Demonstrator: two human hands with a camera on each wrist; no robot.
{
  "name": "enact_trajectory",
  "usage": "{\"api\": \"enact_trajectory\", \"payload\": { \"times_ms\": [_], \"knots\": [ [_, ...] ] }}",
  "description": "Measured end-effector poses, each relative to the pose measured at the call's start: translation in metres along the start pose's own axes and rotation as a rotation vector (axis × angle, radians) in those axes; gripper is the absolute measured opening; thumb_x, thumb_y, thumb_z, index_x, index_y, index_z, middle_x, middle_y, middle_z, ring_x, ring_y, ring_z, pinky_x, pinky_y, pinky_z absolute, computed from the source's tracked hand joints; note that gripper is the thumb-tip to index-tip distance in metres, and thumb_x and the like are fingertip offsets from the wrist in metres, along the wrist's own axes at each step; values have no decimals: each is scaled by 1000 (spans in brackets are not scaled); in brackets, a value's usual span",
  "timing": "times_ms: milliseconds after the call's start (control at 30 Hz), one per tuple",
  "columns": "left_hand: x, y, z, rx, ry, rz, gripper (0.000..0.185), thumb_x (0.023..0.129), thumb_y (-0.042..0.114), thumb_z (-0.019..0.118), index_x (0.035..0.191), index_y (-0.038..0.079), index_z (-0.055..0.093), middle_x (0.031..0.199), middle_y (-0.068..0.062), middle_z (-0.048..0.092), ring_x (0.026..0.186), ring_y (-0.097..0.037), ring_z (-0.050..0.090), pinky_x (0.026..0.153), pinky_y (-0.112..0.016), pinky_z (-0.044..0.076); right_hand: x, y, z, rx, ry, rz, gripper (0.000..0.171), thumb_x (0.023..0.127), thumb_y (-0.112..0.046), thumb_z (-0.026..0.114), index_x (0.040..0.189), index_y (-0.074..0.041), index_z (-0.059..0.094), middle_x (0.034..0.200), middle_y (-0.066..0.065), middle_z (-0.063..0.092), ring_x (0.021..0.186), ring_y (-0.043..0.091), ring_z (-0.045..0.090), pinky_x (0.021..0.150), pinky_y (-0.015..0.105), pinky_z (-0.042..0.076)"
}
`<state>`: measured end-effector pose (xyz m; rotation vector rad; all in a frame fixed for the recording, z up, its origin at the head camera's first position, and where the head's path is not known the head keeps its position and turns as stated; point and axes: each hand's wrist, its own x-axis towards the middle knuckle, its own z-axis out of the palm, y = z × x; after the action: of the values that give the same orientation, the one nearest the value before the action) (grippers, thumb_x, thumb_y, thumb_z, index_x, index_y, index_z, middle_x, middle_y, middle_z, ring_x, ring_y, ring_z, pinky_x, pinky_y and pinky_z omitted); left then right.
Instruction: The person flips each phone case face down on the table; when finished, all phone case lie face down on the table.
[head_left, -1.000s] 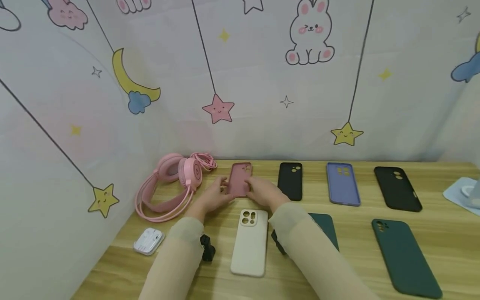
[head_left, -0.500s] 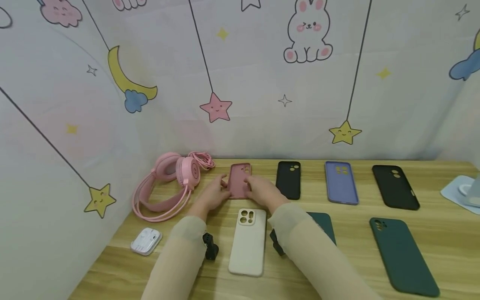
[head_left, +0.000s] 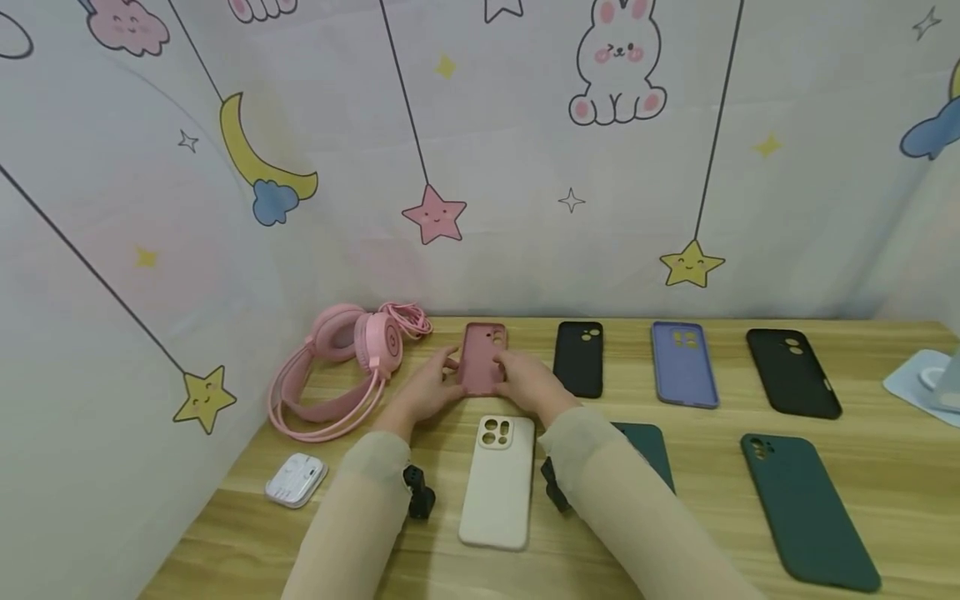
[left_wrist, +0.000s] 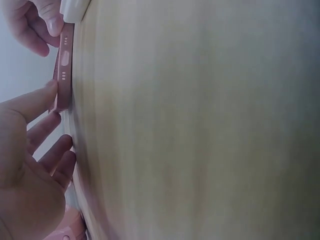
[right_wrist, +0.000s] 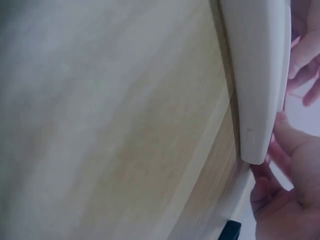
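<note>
A pink phone case (head_left: 480, 362) lies at the back of the wooden table with its hollow inside facing up. My left hand (head_left: 429, 387) is at its left edge; in the left wrist view its thumb and index finger (left_wrist: 44, 131) pinch a near corner of the case (left_wrist: 65, 67), while the other fingers stay loose. From the right side my right hand (head_left: 528, 382) grips the opposite edge. In the right wrist view a cream phone case (right_wrist: 257, 75) hides much of the pink one, and the right hand's fingers (right_wrist: 286, 131) show beyond it.
Pink headphones (head_left: 382, 346) sit left of the hands, with boxed white earphones (head_left: 296, 481) nearer. The cream case (head_left: 498, 487) lies between the forearms. Rightward are black (head_left: 579, 358), purple (head_left: 684, 367), another black (head_left: 795, 375) and dark green cases (head_left: 813, 512). The patterned wall backdrop closes the rear.
</note>
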<state>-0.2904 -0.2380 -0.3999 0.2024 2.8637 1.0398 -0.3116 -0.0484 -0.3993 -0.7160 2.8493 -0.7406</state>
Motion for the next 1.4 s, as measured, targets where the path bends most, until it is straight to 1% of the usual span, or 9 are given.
{"api": "enact_trajectory", "payload": {
  "times_ms": [133, 300, 433, 467, 667, 900, 1067, 1200, 1400],
  "knots": [
    [0, 0, 0, -32, 4, 19, 74, 86, 13, 68, 148, 12, 27, 132, -15, 49, 117, -34, 49, 98, -47, 37, 0, 1, -1, 6, -1, -1, 51, 90, -18, 65, 136, -5, 47, 133, 14, 51, 123, 27, 47, 101, 39, 36],
    [-2, 3, 3, -154, 2, 35, 76, 85, 6, 66, 149, 14, 25, 136, -15, 43, 111, -31, 54, 90, -43, 45, -1, 6, -1, 37, -11, 3, 56, 89, -19, 66, 140, -9, 43, 129, 11, 55, 119, 25, 50, 97, 39, 40],
    [-1, 6, 7, -264, 4, 41, 77, 85, 1, 63, 149, 15, 23, 133, -15, 45, 108, -28, 57, 84, -37, 48, -3, 12, 0, 118, -13, 0, 66, 87, -21, 69, 145, -14, 37, 130, 11, 54, 117, 25, 51, 94, 41, 42],
    [-4, 10, 6, -289, -2, 41, 77, 85, 0, 62, 149, 14, 22, 133, -17, 45, 108, -29, 57, 85, -37, 48, -4, 12, 0, 141, -13, -3, 69, 87, -23, 69, 146, -14, 35, 129, 12, 55, 116, 24, 52, 93, 41, 43],
    [-2, 17, 10, -413, 18, 51, 80, 83, -6, 63, 149, 12, 22, 131, -21, 46, 108, -33, 55, 87, -41, 47, -8, 15, -2, 251, -21, 1, 82, 85, -34, 70, 150, -19, 23, 134, 16, 50, 116, 27, 51, 92, 43, 43],
    [3, 19, 8, -522, 55, 93, 80, 84, -3, 59, 150, 12, 17, 130, -19, 48, 103, -32, 57, 84, -42, 47, -7, 14, -8, 344, -28, 8, 82, 87, -39, 66, 151, -26, 17, 125, 17, 56, 108, 25, 56, 86, 43, 46],
    [3, 19, 7, -535, 18, 114, 78, 86, -6, 54, 151, 17, 17, 129, -16, 52, 100, -29, 59, 87, -43, 46, -8, 15, -12, 376, -42, -15, 79, 87, -43, 64, 151, -31, 19, 120, 13, 59, 107, 24, 58, 86, 44, 46],
    [3, 17, 8, -526, -26, 121, 78, 89, -3, 56, 151, 23, 17, 130, -16, 52, 101, -28, 59, 88, -42, 46, -8, 15, -14, 404, -53, -35, 74, 88, -45, 61, 150, -31, 24, 118, 12, 59, 105, 24, 58, 85, 45, 46],
    [4, 14, 9, -463, -35, 123, 77, 90, 4, 61, 151, 18, 17, 128, -20, 54, 98, -28, 60, 82, -39, 49, -7, 14, -15, 426, -64, -33, 65, 89, -43, 61, 146, -34, 31, 105, 9, 62, 90, 19, 61, 77, 40, 48]
  ]
}}
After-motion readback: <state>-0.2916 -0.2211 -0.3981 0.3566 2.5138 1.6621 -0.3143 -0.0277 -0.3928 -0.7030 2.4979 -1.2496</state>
